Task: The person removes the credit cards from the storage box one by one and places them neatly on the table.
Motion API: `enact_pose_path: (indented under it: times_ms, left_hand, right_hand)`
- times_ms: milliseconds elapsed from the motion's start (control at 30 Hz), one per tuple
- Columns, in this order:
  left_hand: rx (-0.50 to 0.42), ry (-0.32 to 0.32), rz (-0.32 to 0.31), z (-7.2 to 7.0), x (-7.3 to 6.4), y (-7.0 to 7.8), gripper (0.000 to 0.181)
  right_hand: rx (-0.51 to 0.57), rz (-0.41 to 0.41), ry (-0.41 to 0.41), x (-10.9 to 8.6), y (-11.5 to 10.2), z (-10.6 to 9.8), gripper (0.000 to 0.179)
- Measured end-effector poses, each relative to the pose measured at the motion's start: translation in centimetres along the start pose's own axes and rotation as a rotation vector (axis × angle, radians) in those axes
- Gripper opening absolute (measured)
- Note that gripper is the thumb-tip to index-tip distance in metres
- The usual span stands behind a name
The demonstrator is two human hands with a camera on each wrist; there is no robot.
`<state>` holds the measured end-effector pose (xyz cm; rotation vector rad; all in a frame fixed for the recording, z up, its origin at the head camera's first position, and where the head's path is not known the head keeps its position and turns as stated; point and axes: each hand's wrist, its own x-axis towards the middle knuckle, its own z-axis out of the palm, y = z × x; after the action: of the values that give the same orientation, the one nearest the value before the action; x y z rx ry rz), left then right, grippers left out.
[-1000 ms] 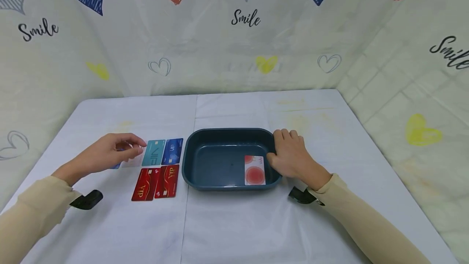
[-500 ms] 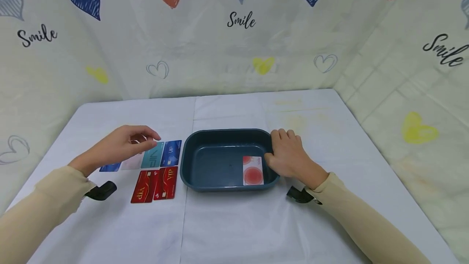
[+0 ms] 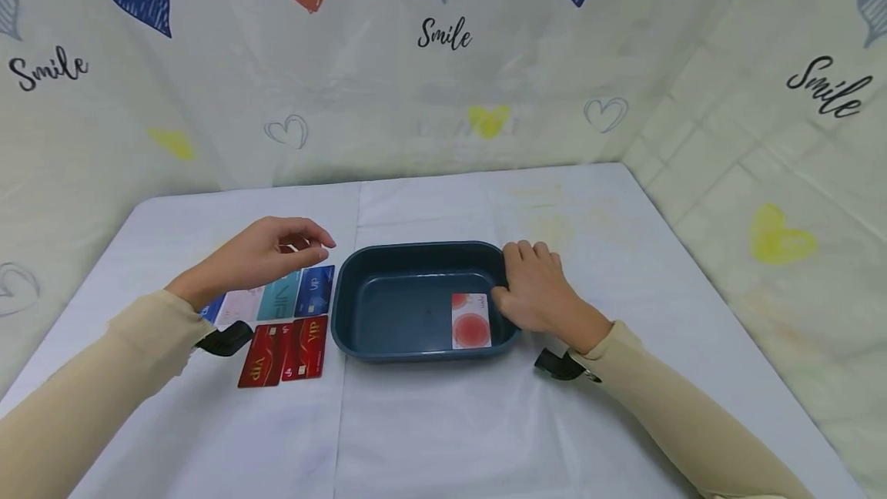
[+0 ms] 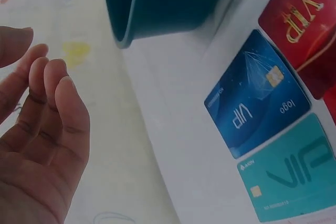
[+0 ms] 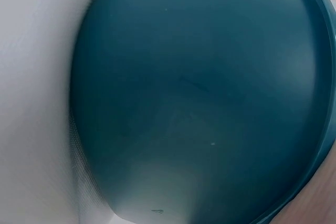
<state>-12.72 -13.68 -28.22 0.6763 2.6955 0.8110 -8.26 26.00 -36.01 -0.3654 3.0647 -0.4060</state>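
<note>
My left hand (image 3: 266,256) hovers above the back row of cards with loosely bent fingers and nothing between them. Under it lie a blue VIP card (image 3: 315,291), a teal VIP card (image 3: 280,299), a pale pink card (image 3: 239,308) and another blue card (image 3: 209,309), partly covered by the hand and wrist. Two red VIP cards, a left one (image 3: 260,360) and a right one (image 3: 305,349), form the front row. My right hand (image 3: 543,287) grips the right rim of a dark teal rectangular tub (image 3: 388,314). Inside the tub's right end lies a white card with red circles (image 3: 471,322).
A white cloth (image 3: 416,437) covers the table, with a crease running beside the tub's left end. Behind and to the right hang curtains (image 3: 388,98) printed with hearts and "Smile". Dark wrist mounts, one on the left wrist (image 3: 225,339), sit at both cuffs.
My left hand has moved right and farther back over the cards, toward the tub, uncovering then recovering the left blue card. My right hand stays on the tub. The head view has shifted slightly.
</note>
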Motion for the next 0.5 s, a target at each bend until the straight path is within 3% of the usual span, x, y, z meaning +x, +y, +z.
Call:
enact_pose_path:
  times_ms: [500]
  left_hand:
    - [-0.046, -0.023, 0.068, 1.6, 3.5, 2.3, 0.024]
  right_hand:
    - [-0.006, 0.007, -0.004, 0.1, 0.1, 0.0, 0.035]
